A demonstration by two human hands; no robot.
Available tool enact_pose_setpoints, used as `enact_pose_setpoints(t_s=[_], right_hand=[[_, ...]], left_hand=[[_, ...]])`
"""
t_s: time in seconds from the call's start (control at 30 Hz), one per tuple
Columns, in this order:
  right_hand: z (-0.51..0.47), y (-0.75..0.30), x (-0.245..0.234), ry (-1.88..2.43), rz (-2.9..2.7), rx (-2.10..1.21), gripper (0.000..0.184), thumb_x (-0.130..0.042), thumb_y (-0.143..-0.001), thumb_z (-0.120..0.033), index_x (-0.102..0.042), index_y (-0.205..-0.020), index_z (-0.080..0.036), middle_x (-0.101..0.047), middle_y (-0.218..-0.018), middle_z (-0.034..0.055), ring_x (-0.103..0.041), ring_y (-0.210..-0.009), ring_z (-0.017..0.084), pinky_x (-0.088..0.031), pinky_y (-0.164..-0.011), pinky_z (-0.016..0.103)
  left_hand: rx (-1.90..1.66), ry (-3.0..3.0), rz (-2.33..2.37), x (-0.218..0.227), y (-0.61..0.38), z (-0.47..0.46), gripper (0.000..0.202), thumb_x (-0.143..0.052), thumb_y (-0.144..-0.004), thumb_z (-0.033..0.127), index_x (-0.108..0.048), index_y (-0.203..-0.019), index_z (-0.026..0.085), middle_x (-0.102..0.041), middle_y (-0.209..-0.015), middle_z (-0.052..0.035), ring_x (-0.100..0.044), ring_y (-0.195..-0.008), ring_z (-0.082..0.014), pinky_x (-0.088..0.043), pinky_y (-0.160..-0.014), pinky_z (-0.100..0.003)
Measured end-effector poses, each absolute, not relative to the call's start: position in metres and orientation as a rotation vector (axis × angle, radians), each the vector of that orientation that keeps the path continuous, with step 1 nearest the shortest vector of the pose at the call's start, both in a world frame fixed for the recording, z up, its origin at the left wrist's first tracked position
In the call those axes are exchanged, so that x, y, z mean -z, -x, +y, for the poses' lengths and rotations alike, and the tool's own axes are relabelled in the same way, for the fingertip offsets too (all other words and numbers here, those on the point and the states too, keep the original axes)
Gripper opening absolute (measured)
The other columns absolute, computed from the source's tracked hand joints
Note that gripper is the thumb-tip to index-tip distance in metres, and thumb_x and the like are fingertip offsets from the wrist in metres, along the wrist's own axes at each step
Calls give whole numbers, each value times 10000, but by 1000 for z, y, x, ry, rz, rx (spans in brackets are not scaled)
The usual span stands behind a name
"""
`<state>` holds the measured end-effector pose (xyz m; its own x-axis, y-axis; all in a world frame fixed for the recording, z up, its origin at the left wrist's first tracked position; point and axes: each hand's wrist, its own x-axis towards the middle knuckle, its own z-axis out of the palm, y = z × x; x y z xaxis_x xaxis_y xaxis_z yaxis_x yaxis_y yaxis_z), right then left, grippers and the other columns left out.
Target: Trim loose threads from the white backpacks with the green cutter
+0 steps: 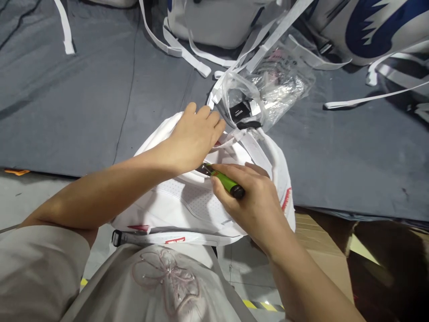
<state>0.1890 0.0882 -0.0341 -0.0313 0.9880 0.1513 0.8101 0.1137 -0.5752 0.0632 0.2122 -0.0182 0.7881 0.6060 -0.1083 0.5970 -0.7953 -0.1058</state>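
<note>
A white backpack [208, 210] with red labels lies against my body at the table's front edge, its top opened up. My left hand [197, 136] is closed over its upper edge, fingers curled on the white fabric; the fingertips are partly hidden. In my right hand [253, 197] is a green tool [227, 181] with a black end cap and a metal tip, which looks like a utility knife. Its tip points into the bag's opening, just below my left hand. What the tip touches cannot be made out.
Just beyond the backpack lies a clear plastic bag [284, 85] with a black tag [239, 112] near it. More bags [214, 27] with loose white straps [197, 65] line the back of the dark-covered table [83, 112]. A cardboard box [321, 255] stands below at right.
</note>
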Motion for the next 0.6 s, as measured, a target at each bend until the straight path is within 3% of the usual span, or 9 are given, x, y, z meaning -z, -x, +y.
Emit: enact_pose_setpoints(t_s=[0.2, 0.33, 0.6], right_hand=[[89, -187, 39, 1714, -1853, -370, 201, -624, -876, -239, -763, -1004, -171, -770, -998, 98, -726, -906, 260, -544, -882, 437], [88, -183, 41, 1685, -1840, -365, 189, -613, -882, -238, -751, -988, -165, -768, -992, 101, -721, -894, 260, -543, -888, 468], [86, -178, 43, 1729, -1772, -341, 165, -601, -894, -256, -736, -974, -207, -763, -1032, 97, -719, -943, 256, -543, -900, 458]], left_hand=[[-196, 2924, -990, 18, -62, 211, 459, -552, -920, 249, -480, -1366, 163, -581, -1308, -117, -504, -1226, -334, -368, -1014, -452], [-190, 2922, -989, 17, -62, 210, 468, -525, -894, 156, -484, -1359, 156, -582, -1315, -116, -500, -1236, -329, -355, -1032, -447], [-178, 2960, -1001, 16, -61, 211, 445, -515, -906, 150, -499, -1351, 150, -573, -1313, -124, -488, -1240, -328, -346, -1022, -425]])
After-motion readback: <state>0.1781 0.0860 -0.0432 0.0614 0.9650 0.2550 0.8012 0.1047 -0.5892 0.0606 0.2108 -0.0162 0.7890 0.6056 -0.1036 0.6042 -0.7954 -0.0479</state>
